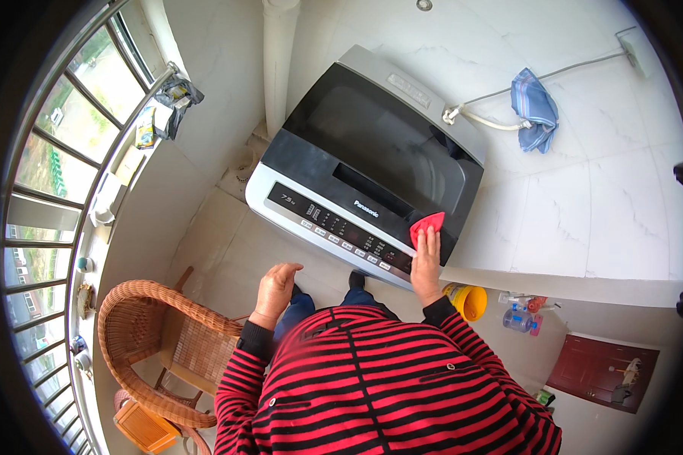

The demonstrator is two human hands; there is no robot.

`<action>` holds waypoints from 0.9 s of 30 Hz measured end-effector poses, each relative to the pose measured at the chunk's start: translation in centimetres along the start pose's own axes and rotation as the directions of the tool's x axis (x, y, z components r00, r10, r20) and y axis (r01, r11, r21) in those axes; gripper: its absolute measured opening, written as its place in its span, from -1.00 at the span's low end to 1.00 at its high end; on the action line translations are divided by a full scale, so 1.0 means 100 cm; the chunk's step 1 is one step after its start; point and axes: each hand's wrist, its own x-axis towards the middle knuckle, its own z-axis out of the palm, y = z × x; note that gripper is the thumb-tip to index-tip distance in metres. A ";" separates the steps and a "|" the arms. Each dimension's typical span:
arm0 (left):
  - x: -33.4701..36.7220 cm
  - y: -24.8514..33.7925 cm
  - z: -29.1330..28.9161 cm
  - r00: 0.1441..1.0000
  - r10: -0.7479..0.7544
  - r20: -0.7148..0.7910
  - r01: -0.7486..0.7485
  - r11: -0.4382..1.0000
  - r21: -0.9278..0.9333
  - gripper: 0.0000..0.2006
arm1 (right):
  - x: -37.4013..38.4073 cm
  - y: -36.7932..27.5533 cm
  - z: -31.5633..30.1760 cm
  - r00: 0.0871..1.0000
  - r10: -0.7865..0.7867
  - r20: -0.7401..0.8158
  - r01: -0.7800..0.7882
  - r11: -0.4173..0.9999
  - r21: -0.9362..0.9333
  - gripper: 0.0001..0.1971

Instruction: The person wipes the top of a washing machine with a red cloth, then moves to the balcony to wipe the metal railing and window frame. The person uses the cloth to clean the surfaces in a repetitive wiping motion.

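A grey and black top-loading washing machine [387, 129] stands in front of me, its dark lid down and its button panel [341, 231] along the near edge. My right hand [426, 262] presses a folded red cloth [426, 225] against the lid's near right corner, beside the end of the panel. The fingers point away from me and cover part of the cloth. My left hand [275, 292] hangs in the air short of the machine's front, over the floor. Its fingers are curled in, and nothing shows in them.
A wicker armchair [140, 303] stands at my left, below a barred window [61, 197]. A yellow bucket [470, 301] is on my right, near a clear plastic bottle [517, 318]. A blue cloth [535, 110] hangs at the wall by the white hose [489, 121]. A pipe [279, 61] rises behind the machine.
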 end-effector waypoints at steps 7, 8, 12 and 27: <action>-0.031 -0.024 -0.015 0.993 -0.075 0.088 0.076 0.997 -0.001 -0.84 | 0.009 -0.070 0.032 0.993 0.084 0.087 -0.085 0.996 0.005 -0.26; -0.032 -0.025 -0.017 0.995 -0.067 0.079 0.067 0.998 0.001 -0.84 | 0.017 -0.077 0.036 0.997 0.032 0.064 -0.034 0.999 0.023 -0.27; -0.039 -0.025 -0.022 0.996 -0.084 0.038 0.084 0.996 -0.001 -0.84 | 0.052 -0.124 0.065 0.984 -0.173 0.050 0.174 0.985 -0.012 -0.34; -0.060 0.008 -0.006 0.979 -0.025 0.203 -0.021 0.974 0.225 -0.74 | 0.062 -0.188 0.079 0.840 -0.540 0.059 0.521 0.831 0.193 -0.49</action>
